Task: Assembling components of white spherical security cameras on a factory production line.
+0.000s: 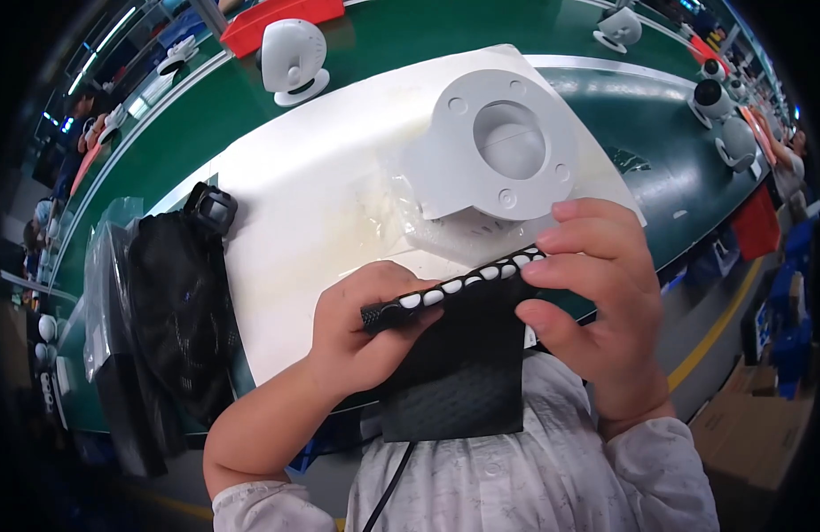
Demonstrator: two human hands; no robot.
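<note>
Across its left end, my left hand grips a black sheet between the thumb and the fingers. White oval pads run in a row along the sheet's upper edge, and its dark face hangs down in front of my shirt. At the right end of that row is my right hand, its fingers bent and apart, with fingertips at or very near the last pads. Whether they touch is hard to tell. Just beyond the hands, a white plastic housing with a round opening lies on clear plastic wrap.
A white board covers part of the green table. At left lie a black mesh bag and a black strapped device. A white camera-like unit stands at the back beside a red tray. Cardboard boxes sit lower right.
</note>
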